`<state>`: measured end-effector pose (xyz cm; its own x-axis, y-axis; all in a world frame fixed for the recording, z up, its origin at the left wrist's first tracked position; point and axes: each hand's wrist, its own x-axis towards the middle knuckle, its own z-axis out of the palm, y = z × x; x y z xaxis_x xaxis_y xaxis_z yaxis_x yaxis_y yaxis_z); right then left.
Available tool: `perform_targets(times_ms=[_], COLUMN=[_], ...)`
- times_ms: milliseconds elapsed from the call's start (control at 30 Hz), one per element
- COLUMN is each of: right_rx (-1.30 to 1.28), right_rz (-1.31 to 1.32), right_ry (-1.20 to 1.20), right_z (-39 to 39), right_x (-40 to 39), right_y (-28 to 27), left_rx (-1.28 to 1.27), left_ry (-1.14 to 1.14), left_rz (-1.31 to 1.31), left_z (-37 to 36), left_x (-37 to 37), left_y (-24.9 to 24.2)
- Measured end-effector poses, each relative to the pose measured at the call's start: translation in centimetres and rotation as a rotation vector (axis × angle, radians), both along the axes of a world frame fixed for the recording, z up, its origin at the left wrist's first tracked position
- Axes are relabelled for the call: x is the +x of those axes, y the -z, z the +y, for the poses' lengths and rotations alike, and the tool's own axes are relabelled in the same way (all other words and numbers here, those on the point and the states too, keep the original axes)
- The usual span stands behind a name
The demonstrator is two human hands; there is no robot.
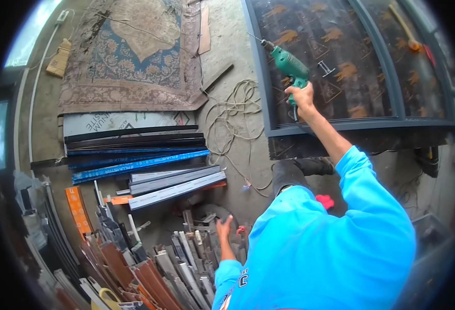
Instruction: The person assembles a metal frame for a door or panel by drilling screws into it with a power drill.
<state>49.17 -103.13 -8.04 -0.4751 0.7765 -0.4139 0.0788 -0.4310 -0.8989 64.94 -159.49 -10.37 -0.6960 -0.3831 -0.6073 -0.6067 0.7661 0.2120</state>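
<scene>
- Nearest, the blue sleeve (pixel 341 243) and shoulder of the person filled the lower right, bent forward over the floor.
- The left hand (pixel 224 230) hung at bottom centre with fingers spread wide and holding nothing. It hovered just over the pile of cut metal profiles (pixel 186 263) that stood on end there; whether a fingertip touched one could not be told.
- Left of that hand, long blue and grey profile lengths (pixel 145 165) lay stacked flat, their long axes running left to right.
- A small red thing (pixel 325 201) lay on the concrete beside a dark shoe (pixel 315 165), between the body and the frame.
- Farther out, the right arm reached up and away, and the right hand (pixel 302 97) was wrapped tight around the grip of the green drill (pixel 288 64).
- The drill's long axis ran from the hand toward the far left, its bit (pixel 254 38) pointing at the left upright of the grey window frame (pixel 341 126), close to it; contact could not be made out.
- So the drill lay entirely with the right hand, well apart from the left.
- A loose cable (pixel 232 113) coiled on the floor left of the frame.
- Farthest left, a patterned rug (pixel 134 51) lay flat.
</scene>
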Motion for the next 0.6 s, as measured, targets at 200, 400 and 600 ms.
perform_targets(times_ms=[200,400,600], right_rx=[0.191,0.207,0.139], right_rz=[-0.213,-0.181,-0.274], right_ry=[0.017,0.207,0.212], right_z=[-0.2,-1.1,-1.9], right_x=[-0.2,-1.1,-1.2], right_y=[1.2,2.1,-0.9], left_rx=[0.453,0.669,0.095], left_ry=[-0.116,0.028,0.556], left_rz=[0.343,0.408,0.074], left_z=[7.2,13.2,10.9], left_x=[-18.1,-28.8,-31.0], left_y=[-1.2,8.1,21.0])
